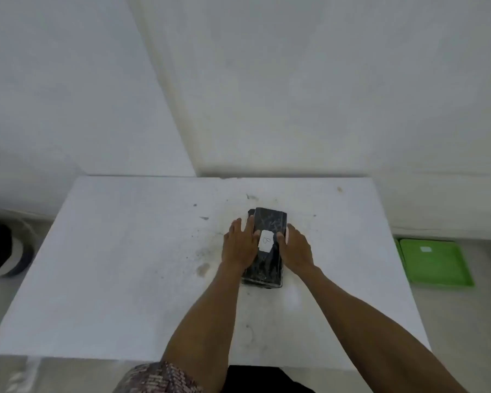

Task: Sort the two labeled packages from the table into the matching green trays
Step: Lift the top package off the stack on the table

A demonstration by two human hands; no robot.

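A black wrapped package [270, 222] lies on the white table [125, 265], a white label marked "B" [266, 241] on its top. A second dark package seems to lie under it, only an edge showing at the far left corner. My left hand [238, 245] presses against the package's left side, fingers spread along it. My right hand [296, 249] holds the right side, thumb on top near the label. A green tray [434, 265] with a small white label sits on the floor to the right of the table.
White walls meet in a corner behind the table. A dark round object with a white band [3, 251] lies on the floor at the left. The tabletop is stained and scuffed around the package.
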